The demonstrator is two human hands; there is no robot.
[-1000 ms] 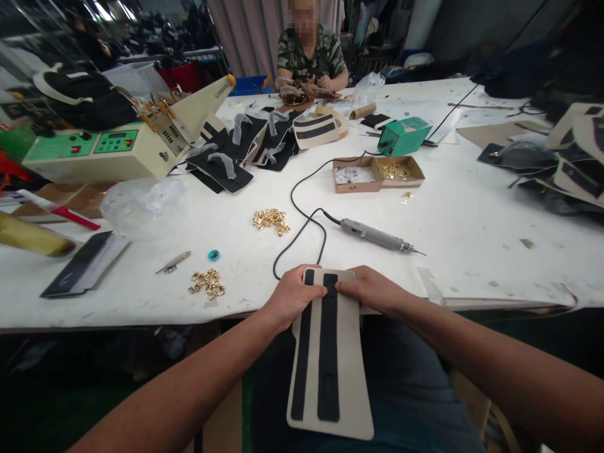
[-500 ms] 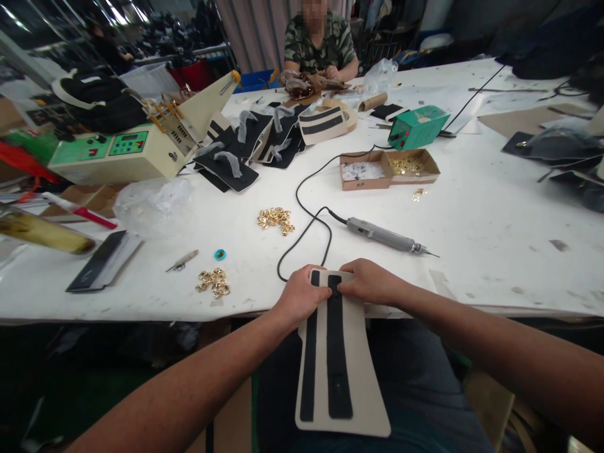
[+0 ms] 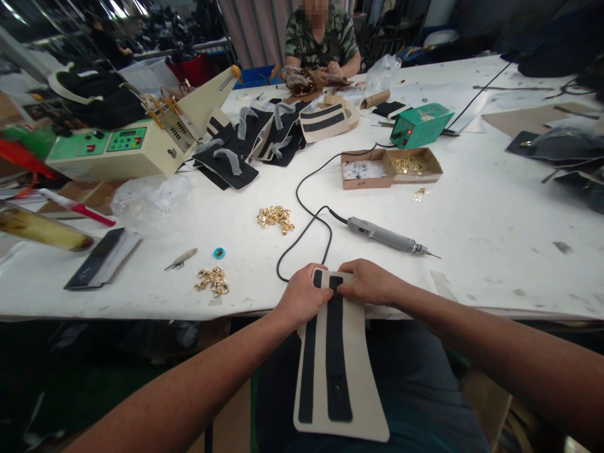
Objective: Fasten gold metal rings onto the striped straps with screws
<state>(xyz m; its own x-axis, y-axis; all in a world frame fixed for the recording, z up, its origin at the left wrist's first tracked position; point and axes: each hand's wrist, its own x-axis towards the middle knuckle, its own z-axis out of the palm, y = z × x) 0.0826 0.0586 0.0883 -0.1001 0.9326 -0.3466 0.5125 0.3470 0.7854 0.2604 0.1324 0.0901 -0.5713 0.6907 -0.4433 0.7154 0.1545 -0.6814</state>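
Note:
Both hands grip the upper end of a beige panel [image 3: 361, 377] that carries two black strips. My left hand [image 3: 306, 294] is closed on its left corner, thumb pressed on the surface between the strips. On the other side, my right hand [image 3: 368, 281] pinches the top edge, its thumb at the upper end of the wider black strip [image 3: 336, 352]. The panel hangs over the table's front edge, above my lap. Fingers behind it are hidden. Beyond my hands lies a grey electric screwdriver [image 3: 387, 237] with its black cord.
Gold hardware piles [image 3: 275, 218] and gold clasps [image 3: 212, 281] lie left of centre. Cardboard boxes [image 3: 367, 184] of small parts stand by a green power unit [image 3: 419, 126]. Black panels [image 3: 231, 163] and a control machine [image 3: 136, 157] occupy the left. A person [image 3: 321, 44] works opposite.
The view has shifted very slightly. Both hands keep the same hold on the panel, which has hardly moved.

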